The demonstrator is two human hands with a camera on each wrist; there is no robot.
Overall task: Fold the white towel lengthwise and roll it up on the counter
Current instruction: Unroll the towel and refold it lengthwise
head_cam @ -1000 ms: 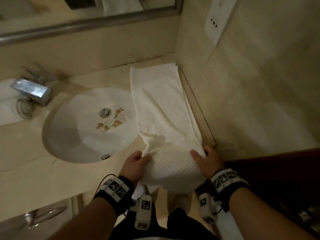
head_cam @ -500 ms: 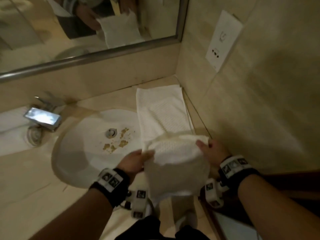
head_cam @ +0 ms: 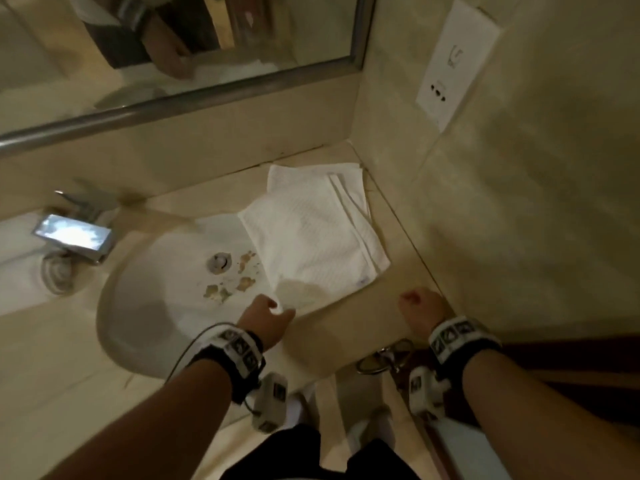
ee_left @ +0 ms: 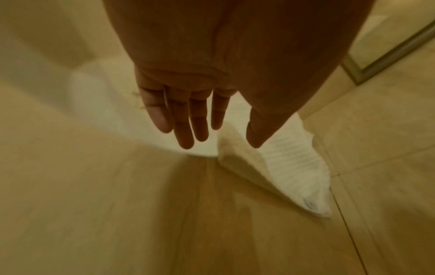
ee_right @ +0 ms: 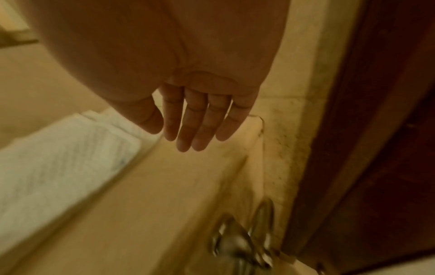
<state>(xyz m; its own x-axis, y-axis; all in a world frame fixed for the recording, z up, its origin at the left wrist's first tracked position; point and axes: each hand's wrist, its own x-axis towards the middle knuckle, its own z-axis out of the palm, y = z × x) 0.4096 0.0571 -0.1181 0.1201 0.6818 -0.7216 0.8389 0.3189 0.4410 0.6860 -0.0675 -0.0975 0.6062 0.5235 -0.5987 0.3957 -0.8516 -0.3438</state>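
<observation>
The white towel [head_cam: 311, 237] lies folded over on itself on the beige counter [head_cam: 346, 334], right of the sink, with its left part overhanging the basin. My left hand [head_cam: 277, 308] hovers at the towel's near left corner, fingers straight and holding nothing; the left wrist view shows the left hand [ee_left: 212, 135] above the counter with the towel [ee_left: 294, 161] just past the thumb. My right hand [head_cam: 415, 303] is off the towel, near the side wall. In the right wrist view the right hand [ee_right: 188, 137] hangs relaxed and empty, the towel [ee_right: 58, 158] to its left.
The white sink [head_cam: 138, 306] holds brown debris near its drain [head_cam: 219, 262]. A chrome faucet [head_cam: 74, 237] stands at the left. Behind are a mirror [head_cam: 173, 46] and a wall socket [head_cam: 450, 64]. A chrome ring [head_cam: 381, 360] hangs below the counter edge by a dark door [ee_right: 376, 148].
Both hands carried the towel's near end away from me, laid it over the far part and let go. The towel now lies shorter and doubled; both hands have pulled back.
</observation>
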